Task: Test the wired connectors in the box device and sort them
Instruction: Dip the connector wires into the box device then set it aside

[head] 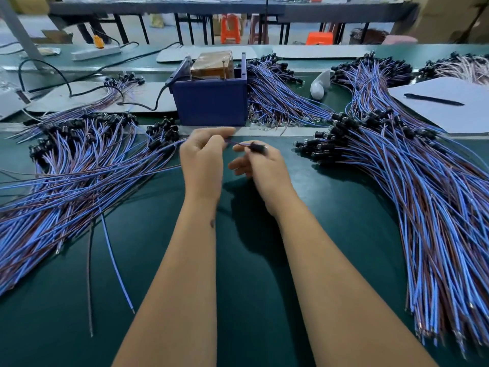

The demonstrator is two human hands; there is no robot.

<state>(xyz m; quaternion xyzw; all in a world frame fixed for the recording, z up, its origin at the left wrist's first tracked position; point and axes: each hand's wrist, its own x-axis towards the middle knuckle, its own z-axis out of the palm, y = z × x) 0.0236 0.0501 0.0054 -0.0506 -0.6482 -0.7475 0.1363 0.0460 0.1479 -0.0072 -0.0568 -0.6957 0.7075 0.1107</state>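
Both hands share one lead: right hand [260, 165] pinches connector [258, 148], left hand [203, 157] pinches wire [231, 142], ready for box [211, 102].

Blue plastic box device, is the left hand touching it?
Apart. The head view shows bare green table between the blue plastic box device and left hand.

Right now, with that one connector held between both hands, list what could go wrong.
1. The wire stretched between the left hand and right hand trails into the left pile; pulling could drag neighbours along.
2. The piles on both sides look alike, so the connector might land in the wrong one, such as the right pile.
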